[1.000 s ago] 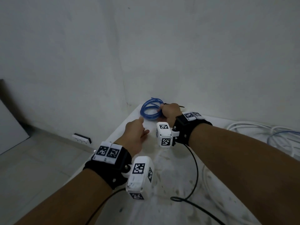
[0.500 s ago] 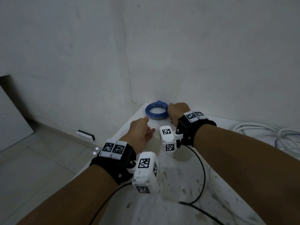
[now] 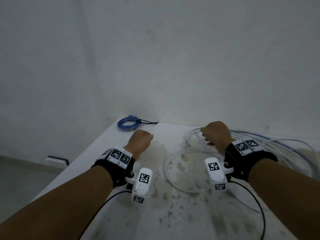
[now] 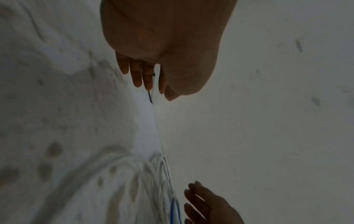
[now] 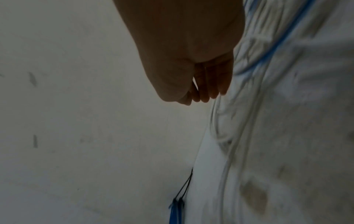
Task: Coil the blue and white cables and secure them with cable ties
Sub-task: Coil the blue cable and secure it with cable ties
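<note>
Nearest you, at the bottom of the head view, your two bare forearms run up the frame, each wearing a black wrist strap point(image 3: 232, 154) with white blocks printed with black square markers, and thin black leads trailing down over the counter point(image 3: 121, 222). The counter is a flat white slab, mottled with dull brownish blotches and specks.

In the middle of the frame your left hand point(image 3: 139, 142) hangs above the counter, fingers loosely curled under, its grip holding nothing; the left wrist view shows its fingertips point(image 4: 138, 75) pointing downward with only bare surface behind them. To the right, your right hand point(image 3: 216, 135) hovers over the loose white cables point(image 3: 168, 174), fingers bent inward; the right wrist view shows them point(image 5: 214, 84) relaxed and close together, with a thin pale strand just beside the tips, and you cannot tell from the blur whether they touch it. Nothing is plainly held. The white cables sprawl in wide, smooth, rounded loops across the centre-right of the counter, with a thin blue cable point(image 3: 256, 135) threading through them toward the right edge.

Farthest away, in the counter's back corner against the rough grey-white wall point(image 3: 155, 58), lies the coiled blue cable point(image 3: 127, 122), a small glossy ring, cinched on its right side by black cable ties point(image 3: 147, 121) whose thin tails lie flat, pointing right.
</note>
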`<action>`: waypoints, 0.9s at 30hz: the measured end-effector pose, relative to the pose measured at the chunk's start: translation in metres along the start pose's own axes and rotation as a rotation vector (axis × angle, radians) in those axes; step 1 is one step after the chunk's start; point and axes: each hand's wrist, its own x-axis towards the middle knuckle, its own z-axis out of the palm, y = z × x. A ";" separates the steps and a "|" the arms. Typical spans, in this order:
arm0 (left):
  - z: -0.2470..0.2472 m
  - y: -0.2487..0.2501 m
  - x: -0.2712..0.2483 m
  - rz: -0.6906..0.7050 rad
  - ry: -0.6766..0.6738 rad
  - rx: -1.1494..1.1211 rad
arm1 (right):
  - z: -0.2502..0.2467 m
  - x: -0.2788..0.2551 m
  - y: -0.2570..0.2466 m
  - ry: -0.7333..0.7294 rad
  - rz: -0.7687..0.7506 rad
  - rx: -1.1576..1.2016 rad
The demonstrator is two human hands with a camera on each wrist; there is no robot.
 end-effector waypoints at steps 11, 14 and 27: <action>0.152 0.069 -0.057 0.123 -0.397 0.344 | -0.146 -0.076 0.138 -0.096 -0.004 -0.633; 0.183 0.078 -0.058 -0.013 -0.388 0.230 | -0.145 -0.067 0.147 -0.098 -0.024 -0.627; 0.194 0.118 -0.050 -0.252 -0.273 -0.285 | -0.149 -0.073 0.140 -0.137 -0.021 -0.469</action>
